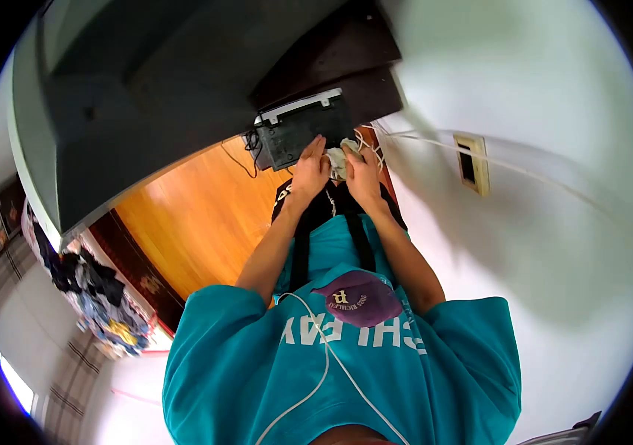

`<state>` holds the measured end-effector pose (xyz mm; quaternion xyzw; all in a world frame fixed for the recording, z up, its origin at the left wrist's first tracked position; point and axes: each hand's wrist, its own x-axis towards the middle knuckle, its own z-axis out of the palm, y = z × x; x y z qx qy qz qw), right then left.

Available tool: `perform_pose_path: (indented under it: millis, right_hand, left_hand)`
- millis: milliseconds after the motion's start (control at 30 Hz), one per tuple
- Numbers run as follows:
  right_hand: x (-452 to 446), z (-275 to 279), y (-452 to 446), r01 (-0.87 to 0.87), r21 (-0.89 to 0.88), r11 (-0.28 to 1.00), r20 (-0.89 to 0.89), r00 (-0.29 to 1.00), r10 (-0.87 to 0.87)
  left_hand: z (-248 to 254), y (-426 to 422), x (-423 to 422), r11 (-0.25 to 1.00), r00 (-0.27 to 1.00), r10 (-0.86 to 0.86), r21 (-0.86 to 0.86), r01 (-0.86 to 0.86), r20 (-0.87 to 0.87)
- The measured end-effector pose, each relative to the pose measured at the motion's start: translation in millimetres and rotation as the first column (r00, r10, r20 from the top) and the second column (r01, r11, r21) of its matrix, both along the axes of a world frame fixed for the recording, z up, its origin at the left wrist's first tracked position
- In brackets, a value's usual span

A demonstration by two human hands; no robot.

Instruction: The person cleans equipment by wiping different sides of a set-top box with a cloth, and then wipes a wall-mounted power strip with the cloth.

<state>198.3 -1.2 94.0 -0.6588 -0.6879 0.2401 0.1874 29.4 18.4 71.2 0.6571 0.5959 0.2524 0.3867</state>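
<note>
A black box-like device (305, 132) with a pale strip along its far edge sits in front of me, below the big dark panel. My left hand (310, 170) rests at its near edge, fingers stretched out over the surface and the thumb side by a crumpled whitish cloth (337, 162). Closed on that cloth is my right hand (362, 175), at the device's near right corner. Part of the cloth is hidden under the fingers. White cables (376, 148) bunch just right of my right hand, and dark cables (252, 141) hang off the device's left side.
The large dark panel (153, 96) fills the upper left. Behind the device is a dark brown wooden piece (353, 52). On the right, a white wall carries a socket plate (472, 165) and a trailing cable. Piled clothes (101, 297) lie far left, beyond the wooden floor (190, 215).
</note>
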Motion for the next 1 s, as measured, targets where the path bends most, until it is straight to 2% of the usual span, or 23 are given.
perform_pose_path:
  millis: [33,100,133,167,233,267,333,433,567,633,733,833,867,1000]
  right_hand:
    - [5.3,7.4,-8.2,0.075,0.008,0.997,-0.034,0.997,-0.075]
    - [18.4,24.5,-19.6,0.168,0.038,0.985,-0.05,0.985,-0.167]
    - [24.4,33.6,-23.6,0.247,0.038,0.968,-0.11,0.964,-0.242]
    - [32.3,42.7,-28.2,0.323,0.034,0.946,-0.168,0.935,-0.314]
    - [48.4,59.4,-34.9,0.385,0.063,0.921,-0.166,0.914,-0.371]
    - [53.8,68.0,-38.4,0.448,0.069,0.892,-0.204,0.881,-0.427]
    - [67.8,89.5,-48.2,0.52,0.13,0.844,-0.229,0.844,-0.485]
    - [87.5,109.7,-66.8,0.624,0.161,0.764,-0.273,0.772,-0.573]
    - [112.5,137.3,-82.4,0.704,0.232,0.671,-0.33,0.706,-0.626]
    - [128.1,145.1,-86.8,0.685,0.328,0.65,-0.268,0.728,-0.632]
    - [148.5,159.5,-83.5,0.685,0.388,0.617,-0.238,0.721,-0.651]
    - [160.1,165.2,-74.9,0.682,0.362,0.636,-0.194,0.722,-0.664]
    - [161.9,164.2,-70.2,0.702,0.28,0.655,-0.181,0.709,-0.681]
    - [156.9,170.2,-59.0,0.715,0.231,0.66,-0.048,0.686,-0.726]
  left_hand:
    - [6.5,-0.7,9.5,0.999,0.999,-0.034,0.006,0.034,0.003]
    - [22.9,1.8,25.7,0.988,0.975,-0.094,-0.1,0.116,0.201]
    - [39.1,6.8,34.8,0.985,0.955,-0.139,-0.064,0.161,0.263]
    - [51.0,9.3,45.1,0.98,0.95,-0.168,-0.057,0.189,0.261]
    - [71.5,14.0,67.1,0.953,0.91,-0.303,0.113,0.282,0.284]
    - [80.5,16.9,76.4,0.943,0.899,-0.33,0.137,0.302,0.288]
    - [114.1,17.3,100.2,0.927,0.861,-0.375,0.13,0.352,0.345]
    - [133.7,8.1,138.0,0.906,0.806,-0.419,0.128,0.404,0.418]
    - [154.6,-3.0,183.5,0.893,0.786,-0.445,0.149,0.424,0.429]
    - [163.6,-7.3,207.1,0.895,0.792,-0.443,0.154,0.42,0.42]
    - [181.8,-10.6,234.1,0.928,0.783,-0.371,0.162,0.336,0.499]
    - [181.8,-5.0,249.1,0.929,0.823,-0.368,0.202,0.309,0.433]
    - [182.1,-2.3,251.1,0.936,0.833,-0.352,0.177,0.305,0.427]
    - [175.2,7.4,252.6,0.931,0.834,-0.361,0.107,0.35,0.416]
